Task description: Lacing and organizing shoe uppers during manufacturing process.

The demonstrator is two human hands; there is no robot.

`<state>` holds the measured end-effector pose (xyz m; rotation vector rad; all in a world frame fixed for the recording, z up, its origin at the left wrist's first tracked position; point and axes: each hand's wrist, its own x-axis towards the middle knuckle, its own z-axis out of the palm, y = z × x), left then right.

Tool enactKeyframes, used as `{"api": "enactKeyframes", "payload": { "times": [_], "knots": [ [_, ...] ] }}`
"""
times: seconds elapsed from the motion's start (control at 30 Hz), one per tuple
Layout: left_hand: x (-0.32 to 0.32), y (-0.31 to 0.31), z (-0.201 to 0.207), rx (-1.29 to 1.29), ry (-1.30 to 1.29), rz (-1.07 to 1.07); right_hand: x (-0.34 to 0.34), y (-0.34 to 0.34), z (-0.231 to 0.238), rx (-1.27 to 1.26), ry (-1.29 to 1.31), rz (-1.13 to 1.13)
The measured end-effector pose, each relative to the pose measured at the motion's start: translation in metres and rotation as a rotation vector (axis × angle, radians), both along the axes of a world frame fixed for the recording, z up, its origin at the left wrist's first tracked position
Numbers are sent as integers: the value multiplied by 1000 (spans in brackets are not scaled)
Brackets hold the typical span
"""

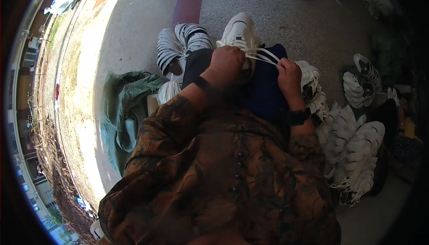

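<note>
A white lace-up shoe rests over my lap, its toe pointing away from me. My left hand is closed over the left side of the shoe's lacing, and its fingertips are hidden. White shoelaces stretch from the shoe's eyelets to the right in several loose strands. Their far ends are pinched between the thumb and fingers of my right hand, which is held apart from the shoe. Dark blue cloth lies beneath the shoe and between my forearms.
Bundles of white shoe pieces stand beyond my left arm. More white pieces are piled at my right, with others farther right. A green sack lies at left. Another person's arm shows at the right edge.
</note>
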<state>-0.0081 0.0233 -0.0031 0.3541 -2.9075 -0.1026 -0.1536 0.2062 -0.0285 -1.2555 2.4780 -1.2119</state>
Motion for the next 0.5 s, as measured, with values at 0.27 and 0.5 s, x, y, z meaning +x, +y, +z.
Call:
{"api": "enactKeyframes", "payload": {
  "times": [0.27, 0.5],
  "knots": [
    [230, -107, -3, -64, -475, 816, -54, 187, -40, 437, 164, -474],
    [185, -77, -46, 226, -33, 592, -38, 78, -19, 113, 6, -142]
  ]
}}
